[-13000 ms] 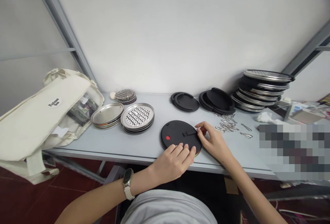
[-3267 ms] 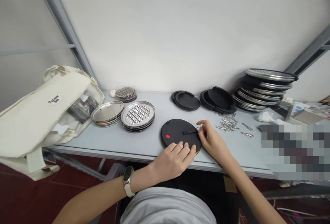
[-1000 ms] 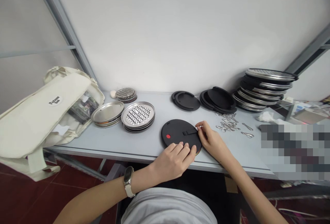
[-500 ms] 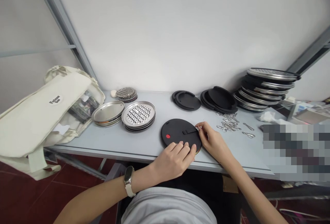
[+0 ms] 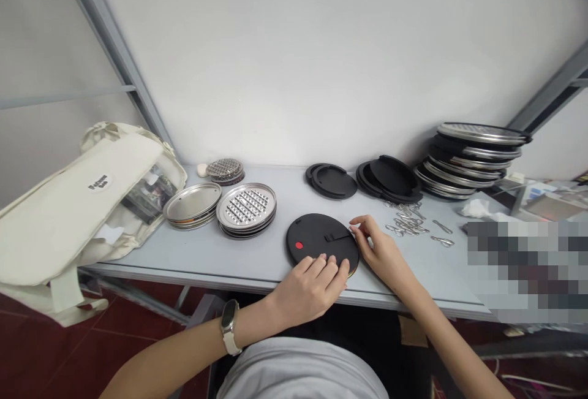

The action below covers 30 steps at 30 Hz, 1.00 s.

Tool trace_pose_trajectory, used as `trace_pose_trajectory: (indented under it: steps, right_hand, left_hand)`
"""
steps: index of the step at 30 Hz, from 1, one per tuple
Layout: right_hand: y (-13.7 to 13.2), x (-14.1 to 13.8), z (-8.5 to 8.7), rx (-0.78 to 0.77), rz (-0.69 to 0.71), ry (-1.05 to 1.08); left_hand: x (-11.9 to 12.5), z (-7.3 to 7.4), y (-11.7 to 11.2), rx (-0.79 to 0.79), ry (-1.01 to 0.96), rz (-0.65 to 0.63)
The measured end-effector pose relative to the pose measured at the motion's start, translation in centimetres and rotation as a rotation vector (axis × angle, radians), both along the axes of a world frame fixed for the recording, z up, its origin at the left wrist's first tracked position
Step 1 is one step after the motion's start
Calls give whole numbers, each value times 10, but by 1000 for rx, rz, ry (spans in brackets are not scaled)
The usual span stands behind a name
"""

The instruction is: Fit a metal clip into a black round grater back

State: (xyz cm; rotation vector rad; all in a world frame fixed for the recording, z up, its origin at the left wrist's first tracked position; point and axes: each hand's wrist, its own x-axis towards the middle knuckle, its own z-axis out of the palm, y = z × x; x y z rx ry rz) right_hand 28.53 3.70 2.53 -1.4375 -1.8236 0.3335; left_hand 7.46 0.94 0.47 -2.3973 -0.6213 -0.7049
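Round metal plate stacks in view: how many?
4: a plain-topped stack and a grater-topped stack at centre left, a small grater stack behind those, and a tall tilted stack at far right.

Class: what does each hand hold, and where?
The left hand presses the near edge of the black disc; whether the right hand holds anything cannot be told.

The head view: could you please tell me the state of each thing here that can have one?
Black disc: lying flat, red dot showing.
Left hand: resting flat on the disc.
Right hand: curled at the disc's rim.
Steel grater plates: stacked flat.
Canvas bag: lying slumped, clear pocket showing.
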Motion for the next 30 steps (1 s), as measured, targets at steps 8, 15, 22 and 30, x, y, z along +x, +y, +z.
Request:
trace_pose_trajectory:
  steps: [8, 15, 22, 30]
  right_hand:
    - [2, 3, -1, 50, 0, 42]
    - [2, 4, 2, 123, 16, -18]
    - [1, 5, 0, 60, 35, 3]
    - [0, 2, 3, 23, 43, -4]
  left_hand:
    - [0, -1, 0, -1, 10, 2]
    - [0, 0, 0, 7, -4, -3]
    - [1, 2, 0, 9, -32, -16]
    - [0, 1, 0, 8, -19, -13]
